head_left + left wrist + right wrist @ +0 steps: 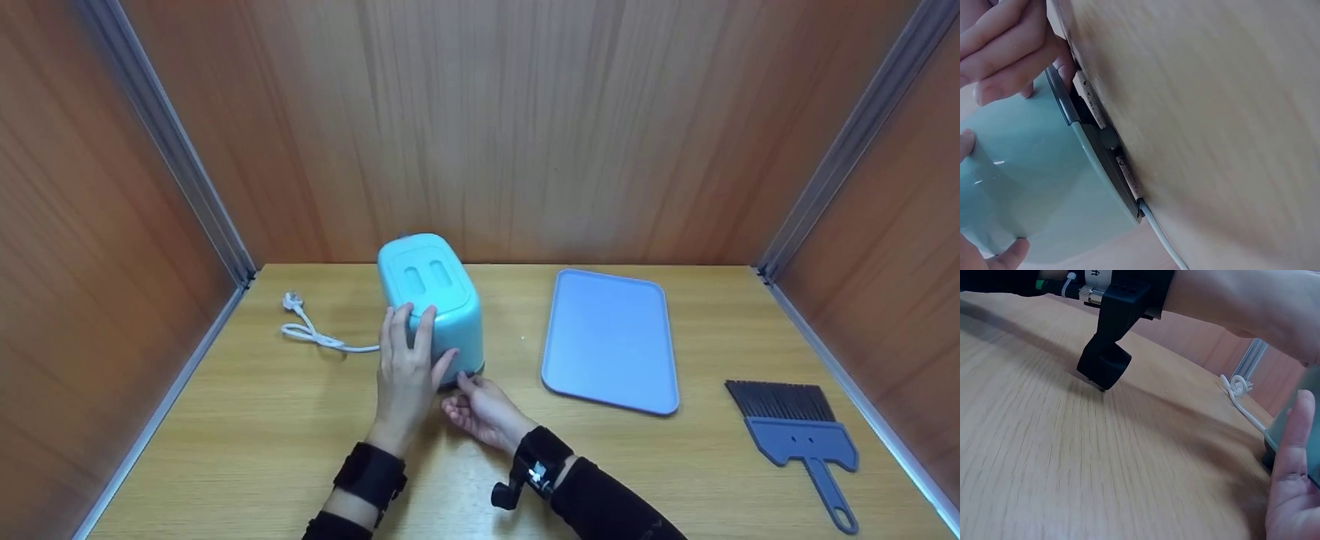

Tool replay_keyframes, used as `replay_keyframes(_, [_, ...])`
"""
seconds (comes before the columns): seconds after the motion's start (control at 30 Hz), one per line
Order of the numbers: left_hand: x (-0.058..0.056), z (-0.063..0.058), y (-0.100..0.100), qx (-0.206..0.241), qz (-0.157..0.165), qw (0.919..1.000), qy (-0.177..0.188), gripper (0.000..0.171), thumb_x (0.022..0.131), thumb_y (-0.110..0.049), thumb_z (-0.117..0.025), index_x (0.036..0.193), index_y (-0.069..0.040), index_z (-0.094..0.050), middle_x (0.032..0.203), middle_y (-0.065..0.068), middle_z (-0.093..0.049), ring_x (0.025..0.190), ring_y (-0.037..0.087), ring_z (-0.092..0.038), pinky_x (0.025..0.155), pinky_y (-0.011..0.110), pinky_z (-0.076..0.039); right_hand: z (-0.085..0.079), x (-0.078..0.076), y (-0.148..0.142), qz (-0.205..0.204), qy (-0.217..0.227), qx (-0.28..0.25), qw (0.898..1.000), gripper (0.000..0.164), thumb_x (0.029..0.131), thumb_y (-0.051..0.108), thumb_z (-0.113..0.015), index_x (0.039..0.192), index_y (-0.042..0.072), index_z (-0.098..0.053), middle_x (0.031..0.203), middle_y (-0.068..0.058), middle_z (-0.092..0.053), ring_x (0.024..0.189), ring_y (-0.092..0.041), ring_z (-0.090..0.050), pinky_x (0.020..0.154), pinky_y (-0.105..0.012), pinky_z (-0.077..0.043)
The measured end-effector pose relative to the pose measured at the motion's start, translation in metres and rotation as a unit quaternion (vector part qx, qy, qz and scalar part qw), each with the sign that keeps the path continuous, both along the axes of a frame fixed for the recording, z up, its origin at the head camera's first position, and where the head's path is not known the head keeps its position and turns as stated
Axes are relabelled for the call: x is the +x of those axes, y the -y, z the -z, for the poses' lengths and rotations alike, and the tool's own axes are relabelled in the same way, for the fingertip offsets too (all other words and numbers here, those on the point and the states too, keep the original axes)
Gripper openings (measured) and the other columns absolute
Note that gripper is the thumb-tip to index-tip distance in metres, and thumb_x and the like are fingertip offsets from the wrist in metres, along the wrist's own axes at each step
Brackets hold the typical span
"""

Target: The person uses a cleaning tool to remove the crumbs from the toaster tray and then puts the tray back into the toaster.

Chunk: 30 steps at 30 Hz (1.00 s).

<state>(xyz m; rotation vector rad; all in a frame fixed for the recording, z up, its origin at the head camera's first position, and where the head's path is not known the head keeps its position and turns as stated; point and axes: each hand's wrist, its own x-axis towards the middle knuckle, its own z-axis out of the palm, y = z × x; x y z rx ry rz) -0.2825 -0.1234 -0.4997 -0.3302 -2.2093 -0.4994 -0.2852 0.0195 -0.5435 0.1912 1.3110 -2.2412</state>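
Observation:
A turquoise toaster [466, 327] with a lid on top stands on the table, its dark base [1061, 95] turned toward the person. My left hand [405, 375] rests on its top edge and near end, fingers spread and nearly straight, thumb across the end. At the bottom of that end, my right hand [484, 409] pinches the base's edge with thumb and curled fingers. Under the base, the left wrist view shows speckled strips [1092, 101]. Which part lies between the right fingertips is hidden.
A white cord with plug [293, 301] lies left of the toaster. To the right are a blue rectangular tray [611, 341] and a blue brush [802, 442] with dark bristles. Wooden panels [525, 135] enclose the table at the back and both sides.

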Motion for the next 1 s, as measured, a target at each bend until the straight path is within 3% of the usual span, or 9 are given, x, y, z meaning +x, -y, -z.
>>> replay_keyframes(0.43, [0.0007, -0.0012, 0.0008, -0.001, 0.000, 1.0000, 0.009, 0.076, 0.088, -0.034, -0.091, 0.151, -0.012, -0.055, 0.150, 0.028, -0.047, 0.144, 0.058, -0.046, 0.106, 0.068, -0.056, -0.0065, 0.0045, 0.0014, 0.001, -0.010, 0.067, 0.998, 0.027, 0.119, 0.029, -0.040, 0.132, 0.005, -0.040, 0.071, -0.001, -0.066, 0.056, -0.005, -0.065, 0.055, -0.015, -0.057])
replay_keyframes(1.0, [0.0031, -0.0005, 0.0015, 0.004, 0.006, 0.9992, 0.040, 0.074, 0.092, -0.034, -0.087, 0.154, -0.013, -0.051, 0.154, 0.028, -0.043, 0.148, 0.060, -0.041, 0.106, 0.068, -0.056, -0.0080, 0.0058, 0.0039, 0.006, -0.008, 0.098, 0.995, 0.033, 0.118, 0.029, -0.041, 0.139, 0.004, -0.040, 0.072, -0.001, -0.066, 0.058, -0.007, -0.064, 0.056, -0.017, -0.058])
